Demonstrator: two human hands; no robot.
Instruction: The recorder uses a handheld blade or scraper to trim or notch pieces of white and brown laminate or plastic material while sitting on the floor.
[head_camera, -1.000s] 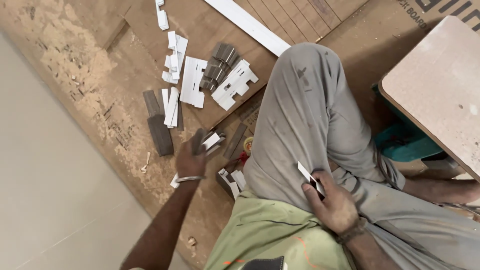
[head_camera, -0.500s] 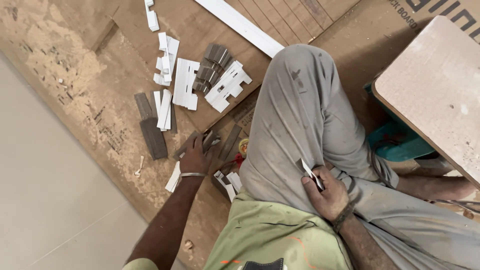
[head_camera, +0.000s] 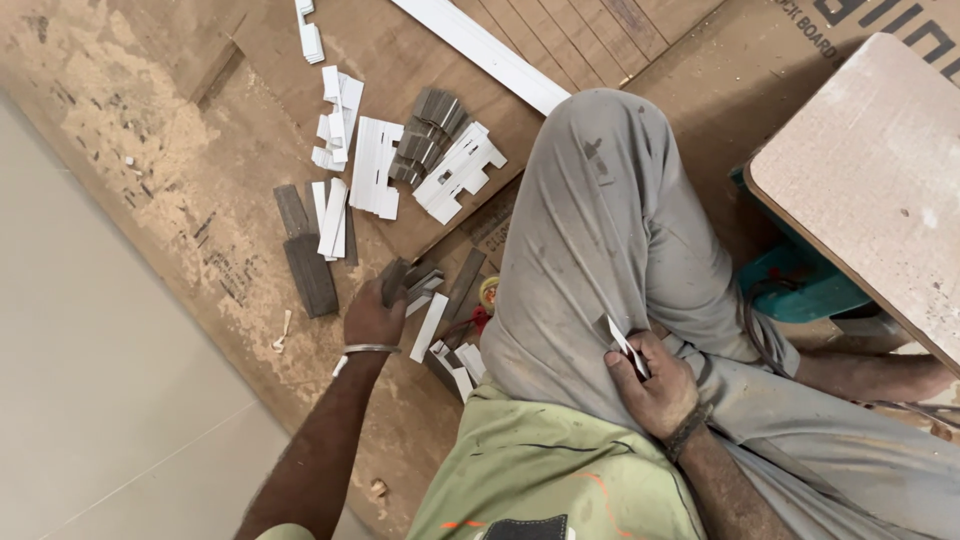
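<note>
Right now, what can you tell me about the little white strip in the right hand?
The strip is small, thin and flat, white on its face with a darker edge, like laminate offcut. It sticks up at a tilt from the right hand, pinched between fingers and thumb, its lower end hidden in the grip. The hand rests against the grey trouser leg. Similar pieces lie on the board.

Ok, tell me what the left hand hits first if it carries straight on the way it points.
Probably the small dark wood piece at the left hand's fingertips; beyond it, the white strips.
</note>
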